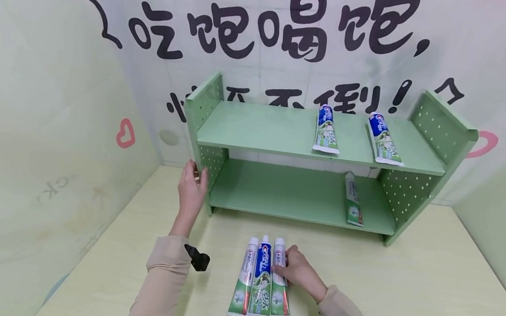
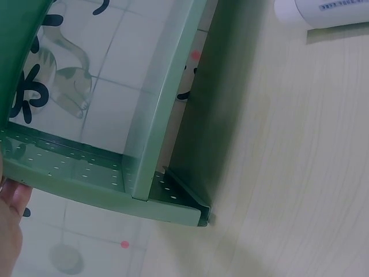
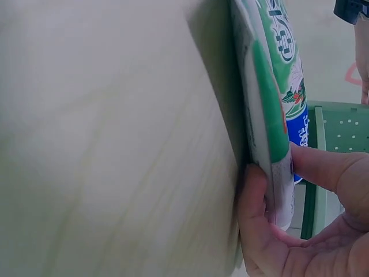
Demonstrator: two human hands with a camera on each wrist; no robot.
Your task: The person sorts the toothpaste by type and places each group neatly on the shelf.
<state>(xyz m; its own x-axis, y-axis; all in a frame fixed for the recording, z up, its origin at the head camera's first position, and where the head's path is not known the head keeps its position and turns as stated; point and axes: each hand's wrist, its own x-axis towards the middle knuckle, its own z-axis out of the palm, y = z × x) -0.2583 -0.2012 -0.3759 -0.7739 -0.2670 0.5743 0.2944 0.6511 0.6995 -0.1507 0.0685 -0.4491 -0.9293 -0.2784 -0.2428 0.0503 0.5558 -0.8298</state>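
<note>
My right hand point(image 1: 301, 271) pinches the right-hand toothpaste tube point(image 1: 280, 295), white and green, between thumb and fingers. That tube lies on the table beside a blue-and-green toothpaste tube point(image 1: 261, 286) and another white-and-green tube point(image 1: 241, 288), all with caps towards the shelf. In the right wrist view, thumb and fingers hold the tube point(image 3: 268, 121) near its cap end. At the green two-tier shelf point(image 1: 277, 188), my left hand point(image 1: 192, 188) grips the front edge of the left side panel. Only part of the left hand point(image 2: 11, 225) shows in the left wrist view.
On the upper tier lie two blue-and-green tubes point(image 1: 326, 131) point(image 1: 384, 139), caps to the back. A white-and-green tube point(image 1: 354, 200) lies on the lower tier at the right. Behind the pale table point(image 1: 424, 279) stands a wall with black lettering point(image 1: 309, 26).
</note>
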